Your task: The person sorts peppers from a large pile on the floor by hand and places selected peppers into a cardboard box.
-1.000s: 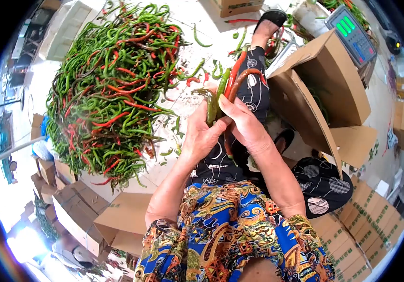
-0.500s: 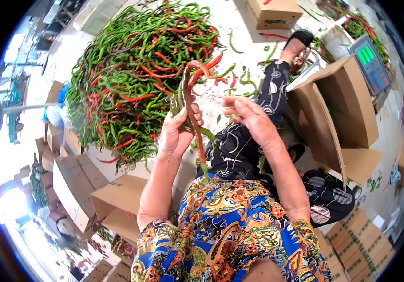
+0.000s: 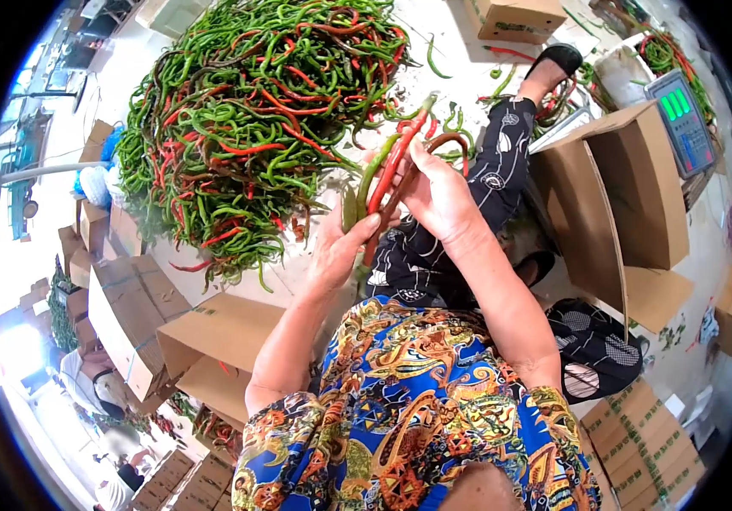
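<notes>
Red, green and brown mingle in the loose bunch of long, thin chili peppers, held up above a lap in black, white-patterned trousers, well off the pale, smooth floor. I make out a glossy red pepper in the middle, a slender curved green pepper beside it, a dull olive pepper on the left, and a brownish-red pepper with a hooked top on the right.

The left hand is clamped on the bunch's lower part, thumb across the front; its other fingers are mostly hidden, and I cannot tell how they lie. The right hand closes higher up, its thumb beside the red pepper and its fingers curled behind the stalks of colour.

Beyond the left hand, a broad heap of green and red chili peppers spreads over the floor, a few strays past its right edge. To the right, a tall, open brown cardboard box leans, and just beside its far corner a grey-blue weighing scale panel glows with green digits. Another open brown box sits below the heap's near edge.
</notes>
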`<state>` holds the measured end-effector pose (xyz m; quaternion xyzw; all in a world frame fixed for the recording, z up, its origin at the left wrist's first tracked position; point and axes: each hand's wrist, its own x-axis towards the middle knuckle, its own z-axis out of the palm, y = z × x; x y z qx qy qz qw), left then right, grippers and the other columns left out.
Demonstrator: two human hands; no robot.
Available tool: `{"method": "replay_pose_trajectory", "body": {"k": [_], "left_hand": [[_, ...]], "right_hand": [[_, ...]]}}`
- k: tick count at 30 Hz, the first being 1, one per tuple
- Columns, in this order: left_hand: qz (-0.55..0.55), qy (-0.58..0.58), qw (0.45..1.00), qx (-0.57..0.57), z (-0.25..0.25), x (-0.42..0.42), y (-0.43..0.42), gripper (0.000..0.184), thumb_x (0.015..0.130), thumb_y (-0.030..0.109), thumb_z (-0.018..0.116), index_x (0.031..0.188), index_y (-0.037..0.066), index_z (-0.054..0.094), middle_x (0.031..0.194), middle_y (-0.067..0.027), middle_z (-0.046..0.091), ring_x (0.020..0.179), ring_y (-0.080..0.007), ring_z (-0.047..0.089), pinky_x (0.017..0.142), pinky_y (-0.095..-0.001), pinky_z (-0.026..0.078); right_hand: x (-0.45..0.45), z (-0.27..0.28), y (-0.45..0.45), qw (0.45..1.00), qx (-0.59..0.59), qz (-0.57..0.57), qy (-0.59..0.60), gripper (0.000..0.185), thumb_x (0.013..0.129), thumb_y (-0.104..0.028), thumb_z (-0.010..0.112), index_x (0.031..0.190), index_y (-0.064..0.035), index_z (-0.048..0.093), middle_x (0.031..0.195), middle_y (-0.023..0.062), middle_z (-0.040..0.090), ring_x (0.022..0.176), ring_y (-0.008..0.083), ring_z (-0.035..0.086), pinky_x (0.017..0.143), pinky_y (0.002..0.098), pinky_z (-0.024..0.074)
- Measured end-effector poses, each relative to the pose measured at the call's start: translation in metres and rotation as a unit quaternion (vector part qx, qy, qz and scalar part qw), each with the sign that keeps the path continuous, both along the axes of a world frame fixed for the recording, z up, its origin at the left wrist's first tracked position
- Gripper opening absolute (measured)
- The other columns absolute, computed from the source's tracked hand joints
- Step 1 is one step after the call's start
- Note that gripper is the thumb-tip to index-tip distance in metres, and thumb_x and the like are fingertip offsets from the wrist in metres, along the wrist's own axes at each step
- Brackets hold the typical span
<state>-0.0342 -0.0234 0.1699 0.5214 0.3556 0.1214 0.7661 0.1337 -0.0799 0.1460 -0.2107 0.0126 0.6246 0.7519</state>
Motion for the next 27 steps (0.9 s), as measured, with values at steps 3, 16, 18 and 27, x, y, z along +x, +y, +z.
{"method": "replay_pose_trajectory", "body": {"k": [3,16,18,27], "left_hand": [[-0.036,-0.028,0.999,0.004,-0.005,-0.003,-0.010,0.036,0.089,0.023,0.062,0.115,-0.002,0.059,0.101,-0.0117,0.067,0.095,-0.0206,0.064,0.088,-0.0344,0.049],[0.075,-0.105,0.982,-0.138,-0.001,0.010,-0.003,0.025,0.087,0.006,0.061,0.109,-0.007,0.058,0.089,-0.0143,0.066,0.076,-0.0195,0.065,0.074,-0.0326,0.055],[0.071,-0.109,0.983,-0.131,-0.007,0.005,0.003,0.026,0.086,0.009,0.063,0.106,-0.007,0.059,0.088,-0.0141,0.066,0.076,-0.0188,0.065,0.074,-0.0315,0.055],[0.074,-0.080,0.985,-0.134,-0.002,0.000,0.009,0.026,0.088,0.012,0.063,0.106,-0.006,0.057,0.089,-0.0111,0.063,0.076,-0.0181,0.061,0.082,-0.0377,0.051]], "right_hand": [[0.001,0.014,-0.003,0.998,-0.048,0.016,-0.026,0.035,0.096,-0.018,0.054,0.125,0.0016,0.050,0.114,0.0180,0.062,0.108,0.0290,0.061,0.093,0.0398,0.0507],[-0.017,0.035,-0.012,0.955,-0.121,-0.068,-0.260,0.038,0.099,-0.029,0.049,0.126,-0.0025,0.050,0.108,0.0069,0.061,0.092,0.0116,0.060,0.077,0.0237,0.0484],[-0.016,0.034,-0.012,0.929,-0.125,-0.159,-0.311,0.041,0.097,-0.029,0.054,0.129,-0.0031,0.049,0.110,0.0038,0.062,0.093,0.0123,0.061,0.080,0.0253,0.0479],[0.009,0.040,-0.031,0.866,-0.166,-0.188,-0.433,0.040,0.100,-0.018,0.049,0.136,-0.0021,0.046,0.098,0.0064,0.065,0.080,0.0071,0.058,0.074,0.0219,0.0482]]}}
